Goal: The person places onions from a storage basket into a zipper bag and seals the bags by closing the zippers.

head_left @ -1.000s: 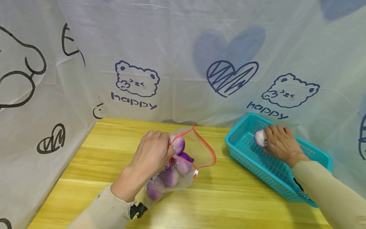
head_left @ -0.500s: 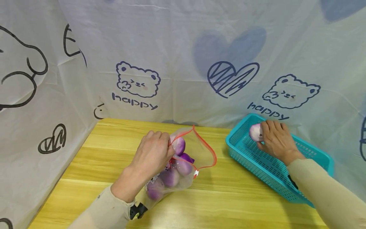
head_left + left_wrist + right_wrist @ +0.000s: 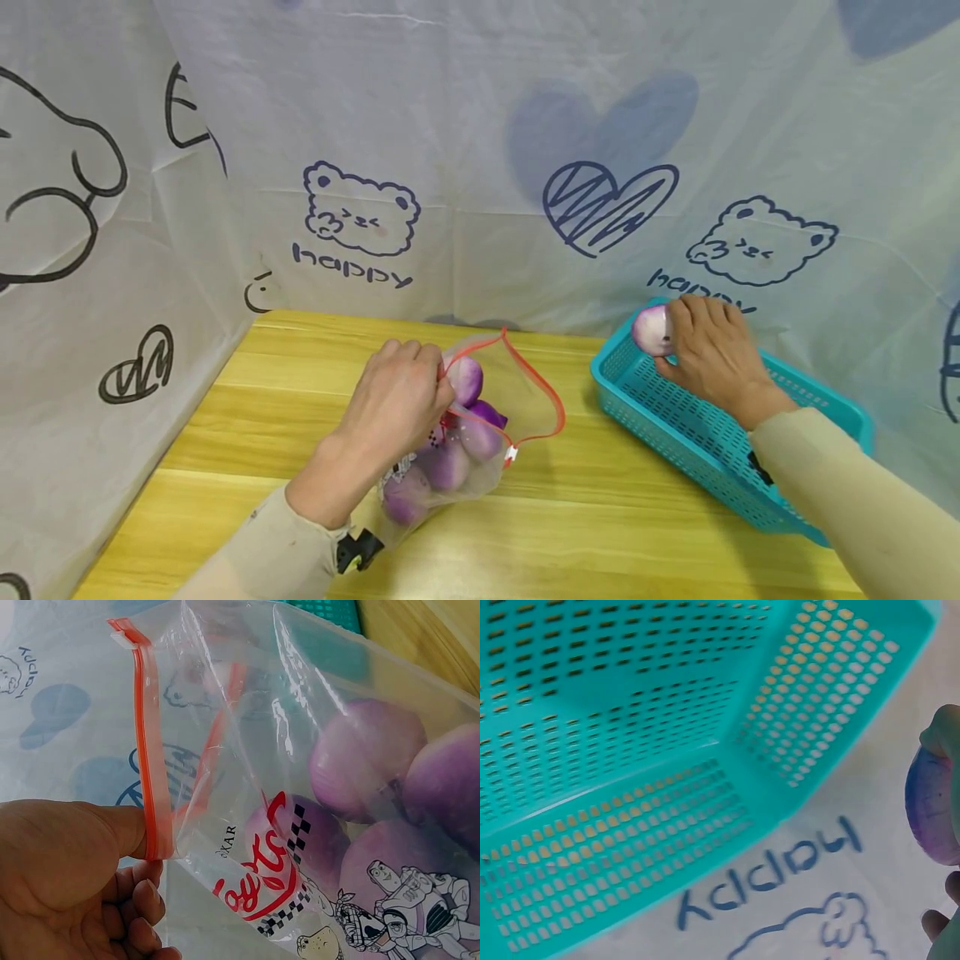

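Note:
My left hand [image 3: 401,396] pinches the rim of a clear zip bag [image 3: 543,400] with a red zip edge and a white slider. The bag's mouth gapes open toward the right. Inside lie several round purple-and-white bulb vegetables [image 3: 446,462], seen through printed plastic in the left wrist view, where thumb and fingers grip the zip strip [image 3: 152,787]. My right hand [image 3: 708,350] holds another purple-and-white bulb vegetable [image 3: 651,331] over the far left end of a turquoise basket [image 3: 675,454]. In the right wrist view that vegetable [image 3: 928,806] shows at the right edge, partly cut off.
The bag and basket stand on a yellow wood-grain table [image 3: 570,533], with a strip of tabletop between them. A pale cloth [image 3: 480,250] with drawn bears and hearts hangs right behind the table and along its left side. The basket's far rim is close to the cloth.
My right hand has lifted the bulb vegetable from within the basket and moved it up and to the left. The left hand and the bag have barely moved.

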`<control>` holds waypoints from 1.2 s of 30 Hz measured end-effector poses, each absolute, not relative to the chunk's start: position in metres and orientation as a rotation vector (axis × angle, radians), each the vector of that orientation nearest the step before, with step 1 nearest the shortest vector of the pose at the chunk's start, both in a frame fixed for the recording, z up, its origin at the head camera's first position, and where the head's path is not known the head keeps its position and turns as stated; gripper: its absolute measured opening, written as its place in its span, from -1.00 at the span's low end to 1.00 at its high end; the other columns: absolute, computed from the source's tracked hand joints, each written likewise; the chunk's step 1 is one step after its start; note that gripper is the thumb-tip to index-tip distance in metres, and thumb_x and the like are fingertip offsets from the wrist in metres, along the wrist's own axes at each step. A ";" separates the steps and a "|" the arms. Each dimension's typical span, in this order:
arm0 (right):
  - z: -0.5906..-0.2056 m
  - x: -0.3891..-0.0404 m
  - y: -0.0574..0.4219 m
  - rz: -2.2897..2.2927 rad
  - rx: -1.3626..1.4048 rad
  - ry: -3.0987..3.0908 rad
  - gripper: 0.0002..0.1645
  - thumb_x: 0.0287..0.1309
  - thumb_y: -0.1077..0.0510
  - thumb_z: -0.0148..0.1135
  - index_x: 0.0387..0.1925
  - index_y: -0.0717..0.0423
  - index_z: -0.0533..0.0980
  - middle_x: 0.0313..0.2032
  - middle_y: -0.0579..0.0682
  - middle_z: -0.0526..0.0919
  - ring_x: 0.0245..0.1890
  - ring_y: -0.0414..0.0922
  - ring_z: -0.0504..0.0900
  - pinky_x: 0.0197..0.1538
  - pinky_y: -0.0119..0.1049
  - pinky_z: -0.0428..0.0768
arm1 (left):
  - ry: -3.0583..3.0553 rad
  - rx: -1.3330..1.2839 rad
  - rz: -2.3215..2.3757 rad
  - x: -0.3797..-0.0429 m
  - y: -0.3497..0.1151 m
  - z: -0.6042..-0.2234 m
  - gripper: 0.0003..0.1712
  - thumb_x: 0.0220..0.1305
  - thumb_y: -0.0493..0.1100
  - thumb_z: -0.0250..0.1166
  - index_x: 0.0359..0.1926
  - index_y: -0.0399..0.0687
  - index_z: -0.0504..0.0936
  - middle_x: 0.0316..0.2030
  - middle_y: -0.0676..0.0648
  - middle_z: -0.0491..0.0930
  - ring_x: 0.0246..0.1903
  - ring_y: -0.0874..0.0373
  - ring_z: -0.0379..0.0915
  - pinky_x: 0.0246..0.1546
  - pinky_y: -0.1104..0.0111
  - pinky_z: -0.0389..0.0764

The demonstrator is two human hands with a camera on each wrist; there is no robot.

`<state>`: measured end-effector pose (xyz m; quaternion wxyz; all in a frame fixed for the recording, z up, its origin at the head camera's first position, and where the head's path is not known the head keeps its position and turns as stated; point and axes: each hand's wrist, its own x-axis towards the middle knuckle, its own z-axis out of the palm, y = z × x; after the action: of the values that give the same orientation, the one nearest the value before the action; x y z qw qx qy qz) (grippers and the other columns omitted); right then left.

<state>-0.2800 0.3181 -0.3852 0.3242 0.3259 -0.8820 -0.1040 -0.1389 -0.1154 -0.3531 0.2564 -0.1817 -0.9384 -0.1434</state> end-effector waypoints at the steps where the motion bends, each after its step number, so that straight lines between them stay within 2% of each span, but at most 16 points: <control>1: -0.383 -0.279 0.314 -0.266 0.868 -2.296 -0.09 -0.15 -0.18 0.55 0.00 0.33 0.31 -0.11 0.31 0.43 -0.18 0.28 0.44 -0.16 0.10 0.46 | -2.550 -0.490 -0.390 -0.139 -0.115 -0.352 -0.79 0.15 -0.29 0.33 -0.52 -0.12 0.46 -0.57 -0.02 0.38 -0.48 -0.03 0.31 -0.39 0.20 0.39; 14: -0.354 -0.257 0.257 -0.165 0.999 -2.150 -0.12 -0.13 -0.15 0.52 0.04 0.30 0.31 -0.06 0.31 0.44 -0.16 0.28 0.42 -0.16 0.09 0.42 | -2.543 -0.480 -0.407 -0.139 -0.116 -0.349 -0.83 0.15 -0.29 0.31 -0.51 -0.11 0.48 -0.56 -0.02 0.41 -0.47 -0.05 0.33 -0.39 0.17 0.40; 26: -0.330 -0.222 0.189 -0.034 1.213 -2.034 -0.05 -0.14 -0.11 0.55 0.19 0.27 0.33 0.04 0.28 0.48 -0.03 0.23 0.48 0.02 0.14 0.48 | -2.489 -0.506 -0.329 -0.138 -0.118 -0.340 -0.80 0.17 -0.30 0.28 -0.52 -0.12 0.44 -0.58 -0.03 0.35 -0.51 -0.02 0.24 -0.45 0.23 0.31; 36: -0.331 -0.200 0.148 -0.132 1.419 -2.056 -0.05 -0.08 -0.15 0.55 0.29 0.15 0.37 0.18 0.13 0.55 0.10 0.11 0.54 0.15 0.02 0.55 | -2.367 -0.502 -0.174 -0.140 -0.116 -0.338 -0.71 0.17 -0.31 0.29 -0.56 -0.14 0.35 -0.59 -0.08 0.30 -0.51 -0.07 0.24 -0.47 0.18 0.29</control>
<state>-0.2001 0.1480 -0.3310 0.3145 0.5383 -0.7803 -0.0499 -0.1403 -0.1156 -0.3380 0.3504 -0.1937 -0.9139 -0.0671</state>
